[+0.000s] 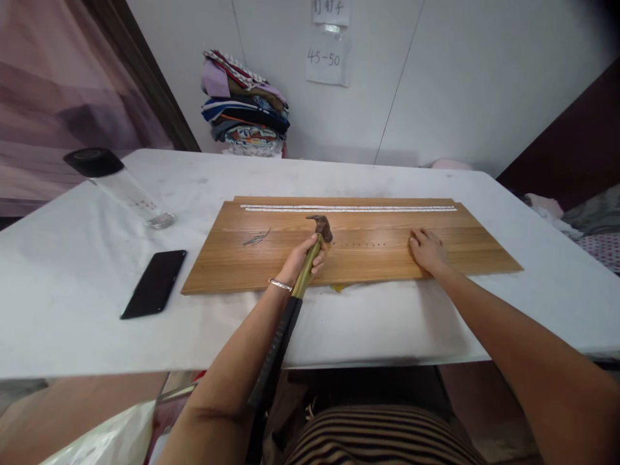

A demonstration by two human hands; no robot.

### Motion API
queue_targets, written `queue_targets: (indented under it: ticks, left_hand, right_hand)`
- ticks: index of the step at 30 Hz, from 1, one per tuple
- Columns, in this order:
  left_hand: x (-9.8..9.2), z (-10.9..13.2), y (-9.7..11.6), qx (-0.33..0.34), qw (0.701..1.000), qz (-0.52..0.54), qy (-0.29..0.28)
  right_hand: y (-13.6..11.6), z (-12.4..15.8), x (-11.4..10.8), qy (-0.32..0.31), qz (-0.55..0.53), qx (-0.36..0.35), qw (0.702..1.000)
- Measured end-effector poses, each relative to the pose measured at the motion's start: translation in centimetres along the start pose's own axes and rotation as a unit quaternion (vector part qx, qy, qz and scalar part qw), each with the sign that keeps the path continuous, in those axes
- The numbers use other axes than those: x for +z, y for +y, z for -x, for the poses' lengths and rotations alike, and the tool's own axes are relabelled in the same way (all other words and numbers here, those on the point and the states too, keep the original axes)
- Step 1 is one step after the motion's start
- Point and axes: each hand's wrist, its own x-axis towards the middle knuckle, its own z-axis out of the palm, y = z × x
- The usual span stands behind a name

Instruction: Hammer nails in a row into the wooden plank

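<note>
Plainly, your left hand [292,261] is closed around the handle of the hammer [285,326], fingers curled just below its head, which is above the wooden board [378,261] near its middle. Taking that middle as the clock's centre, your right hand [428,252] rests palm down on the board at three o'clock, fingers slightly bent and close together; you cannot tell whether anything is under it. A small pile of nails [256,238] lies on the board at nine. A row of dark dots [361,245] runs from beside the hammer's head toward three. Two white strips [349,208] stretch along the far edge at twelve. On the white table [87,329], your phone [154,284] lies toward eight, and a clear bottle [133,196] toward ten.
</note>
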Motion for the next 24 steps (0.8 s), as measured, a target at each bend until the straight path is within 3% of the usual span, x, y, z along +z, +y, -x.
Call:
queue_targets:
  ticks: [24]
  left_hand:
    - [0.0, -0.08, -0.06, -0.006, 1.0, 0.013, 0.002]
  right_hand:
    - [0.03, -0.01, -0.14, 0.005, 0.012, -0.019, 1.0]
